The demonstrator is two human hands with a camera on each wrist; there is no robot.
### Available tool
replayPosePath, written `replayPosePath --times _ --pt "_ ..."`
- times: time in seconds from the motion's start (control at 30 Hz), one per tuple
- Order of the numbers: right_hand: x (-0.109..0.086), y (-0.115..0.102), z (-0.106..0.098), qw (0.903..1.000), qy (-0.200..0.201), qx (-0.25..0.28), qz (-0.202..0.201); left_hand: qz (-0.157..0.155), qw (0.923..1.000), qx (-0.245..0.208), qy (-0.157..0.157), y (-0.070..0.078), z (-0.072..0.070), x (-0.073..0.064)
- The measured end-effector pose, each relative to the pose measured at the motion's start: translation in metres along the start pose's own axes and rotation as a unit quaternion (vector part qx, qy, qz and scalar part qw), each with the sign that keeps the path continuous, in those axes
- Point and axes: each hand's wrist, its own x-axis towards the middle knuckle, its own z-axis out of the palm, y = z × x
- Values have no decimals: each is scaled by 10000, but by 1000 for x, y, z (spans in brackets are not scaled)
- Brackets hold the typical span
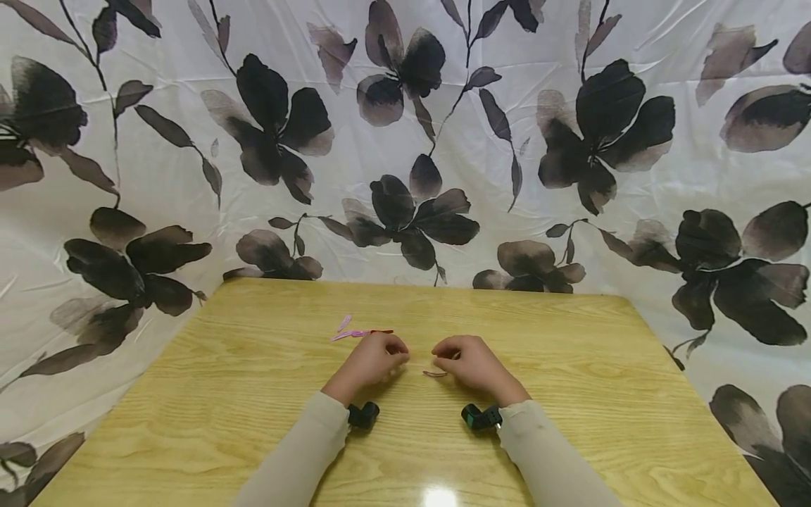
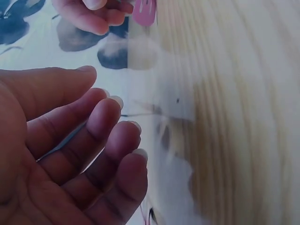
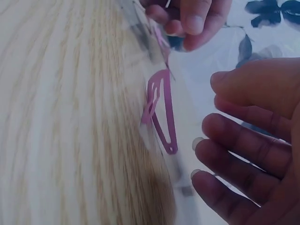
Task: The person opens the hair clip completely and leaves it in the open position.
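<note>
Over a wood-grained table (image 1: 266, 422), a person's left hand (image 1: 378, 357) and right hand (image 1: 474, 363) curve, fingers slightly apart; in head view, one hair clip (image 1: 434, 374) lies toward the right's eight o'clock, pink clips (image 1: 355, 334) the left's ten.

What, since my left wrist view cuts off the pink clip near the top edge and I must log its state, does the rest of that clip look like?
Observer: The right wrist view shows the clip open, its inner tongue angled away from the outer frame.
Operator: Is the right hand gripping it?
Observer: No, that view shows its fingertips apart from the clip.
Operator: Does anything lie beyond the left hand?
Observer: Yes, the head view shows slim pink pieces and a red piece on the table there, too small to identify surely.
</note>
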Motion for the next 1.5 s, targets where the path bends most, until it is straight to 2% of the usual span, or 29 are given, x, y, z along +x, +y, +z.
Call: replayPosePath --times 0.3,0.57,0.97,1.2,1.37,1.5 --pt "9 -1 5 9980 -45 609 177 -161 9989 -242 377 -9 -10 -7" --pt "18 -5 8 9959 -65 871 236 -170 9954 -774 547 -22 -19 -11" --pt "32 -21 15 9961 -208 860 46 -217 9910 -1178 606 -30 -35 -21" --pt "38 -32 20 9968 -257 740 -158 -448 9871 -1437 547 -40 -42 -29" --pt "45 -37 24 9967 -274 656 -389 -460 9845 -1601 555 -47 -45 -30" --pt "50 -42 28 9965 -342 605 -463 -534 9844 -1569 588 -49 -48 -30"
